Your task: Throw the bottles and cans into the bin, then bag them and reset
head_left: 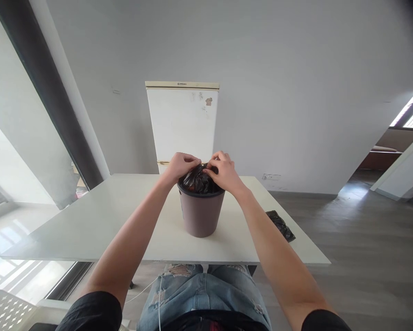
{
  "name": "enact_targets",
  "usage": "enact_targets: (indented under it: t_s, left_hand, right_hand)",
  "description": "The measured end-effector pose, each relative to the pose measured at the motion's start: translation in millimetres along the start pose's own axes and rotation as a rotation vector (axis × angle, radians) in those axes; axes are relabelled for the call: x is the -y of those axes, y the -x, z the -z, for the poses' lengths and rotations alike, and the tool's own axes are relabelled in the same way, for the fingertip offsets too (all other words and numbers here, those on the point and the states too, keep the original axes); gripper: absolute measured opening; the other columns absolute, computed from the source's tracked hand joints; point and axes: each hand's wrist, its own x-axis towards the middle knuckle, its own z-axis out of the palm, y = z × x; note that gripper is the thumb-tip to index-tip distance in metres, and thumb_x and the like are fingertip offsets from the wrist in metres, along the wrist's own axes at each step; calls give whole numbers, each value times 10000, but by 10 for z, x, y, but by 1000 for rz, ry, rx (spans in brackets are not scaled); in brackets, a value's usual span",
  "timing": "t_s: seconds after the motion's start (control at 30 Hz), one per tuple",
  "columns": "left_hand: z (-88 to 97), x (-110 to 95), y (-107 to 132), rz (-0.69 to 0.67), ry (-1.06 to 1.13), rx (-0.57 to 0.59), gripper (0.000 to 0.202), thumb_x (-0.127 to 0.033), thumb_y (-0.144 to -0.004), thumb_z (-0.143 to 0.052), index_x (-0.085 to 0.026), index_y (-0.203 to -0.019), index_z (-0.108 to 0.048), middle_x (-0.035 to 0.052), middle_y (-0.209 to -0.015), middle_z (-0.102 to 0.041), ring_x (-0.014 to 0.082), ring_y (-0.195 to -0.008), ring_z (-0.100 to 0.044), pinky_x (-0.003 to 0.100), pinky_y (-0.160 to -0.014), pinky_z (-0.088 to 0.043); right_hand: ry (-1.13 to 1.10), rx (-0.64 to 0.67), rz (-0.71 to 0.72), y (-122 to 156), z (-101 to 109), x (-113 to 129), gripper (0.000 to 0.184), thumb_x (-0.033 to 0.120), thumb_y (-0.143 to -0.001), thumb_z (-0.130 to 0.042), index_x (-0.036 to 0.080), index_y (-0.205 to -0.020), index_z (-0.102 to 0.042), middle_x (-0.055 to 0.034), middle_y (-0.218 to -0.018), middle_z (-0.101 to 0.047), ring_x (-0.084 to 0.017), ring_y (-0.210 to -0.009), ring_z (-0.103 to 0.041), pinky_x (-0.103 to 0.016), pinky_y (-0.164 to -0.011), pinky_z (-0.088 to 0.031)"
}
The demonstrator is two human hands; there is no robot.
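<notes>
A mauve trash can (201,214) with a dark rim stands upright on the white table. Inside its mouth, a black trash bag (201,181) is bunched up, its gathered top rising just above the rim. My left hand (182,165) pinches the bag's top from the left side. From the right, my right hand (223,170) grips the same gathered plastic with thumb and fingers. Both hands are close together over the can. What lies within the bag is mostly hidden. Another black plastic bag (280,225), folded flat, lies on the table to the right, beyond my right forearm.
The white table (123,220) spans the area before me, its near edge close to my legs. A white refrigerator (182,122) stands behind it against the grey wall. At the lower left is a white perforated plastic basket (8,310). A white cord hangs over my jeans.
</notes>
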Motion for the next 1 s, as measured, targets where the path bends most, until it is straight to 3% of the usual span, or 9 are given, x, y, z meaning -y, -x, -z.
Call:
enact_targets:
  t_s: [0.13,0.23,0.33,0.53,0.63,0.73,0.8,0.87,1.0]
  left_hand:
    - [59,206,-105,34,154,-177,234,-325,-720,-853,-138,-859,-829,95,-835,-787,212,-811,-722,361,-818,-589]
    - [148,393,-165,41,-67,-303,121,-255,-753,-810,-160,-826,-828,94,-811,-793,238,-806,-739,386,-806,-586]
    - [181,501,-173,19,-274,-321,51,-213,-774,-775,-179,-774,-813,85,-812,-795,256,-833,-743,374,-775,-559]
    - [18,297,-90,-267,-27,-249,276,-369,-860,-773,-203,-1080,-786,38,-834,-777,176,-788,-714,298,-775,-542]
    - [-47,141,-21,-320,-43,-247,293,-387,-883,-765,-213,-1119,-749,41,-882,-779,172,-805,-709,291,-765,-531]
    - [-58,100,137,-296,-116,-352,288,-435,-969,-670,-226,-1164,-711,76,-1084,-784,213,-999,-727,325,-856,-544]
    - [-50,147,321,-246,-157,-435,365,-515,-1030,-563,-243,-1246,-672,102,-1291,-728,253,-1176,-690,373,-950,-546]
    - [-48,238,548,-185,-171,-423,480,-609,-1038,-503,-270,-1363,-603,117,-1467,-625,297,-1319,-623,436,-1040,-530]
    - [-106,477,964,-76,-118,-313,823,-699,-867,-723,-337,-1538,-415,132,-1675,-399,387,-1491,-473,551,-1157,-466]
  right_hand:
    - [-86,10,-50,71,27,-11,192,321,-941,-687,217,-783,-648,-73,-1157,-607,-284,-1180,-533,-503,-1071,-403]
    - [-150,65,-81,143,110,2,219,275,-888,-680,214,-690,-610,-57,-1086,-624,-254,-1111,-572,-441,-1039,-439]
    - [-235,136,-120,182,186,43,231,291,-852,-685,211,-660,-586,-41,-1066,-658,-195,-919,-607,-370,-914,-484]
    - [-336,316,-171,-3,88,139,250,348,-818,-768,228,-879,-558,-35,-1195,-732,-179,-880,-641,-336,-836,-498]
    - [-220,422,-158,-146,-21,142,306,233,-760,-799,240,-1008,-620,-33,-1046,-750,-214,-906,-673,-316,-789,-493]
    - [-196,485,-182,-241,-72,117,90,139,-813,-659,213,-851,-695,-22,-808,-729,-201,-743,-671,-303,-710,-480]
    - [-249,384,-224,-290,-73,90,150,109,-818,-594,197,-776,-709,-18,-754,-724,-191,-704,-668,-295,-705,-488]
    - [-312,200,-214,-357,-59,57,182,106,-821,-575,191,-796,-734,-18,-817,-757,-196,-792,-699,-290,-771,-512]
    - [-382,-124,-137,-615,30,13,174,118,-844,-581,176,-853,-745,-39,-946,-786,-220,-969,-726,-321,-916,-541]
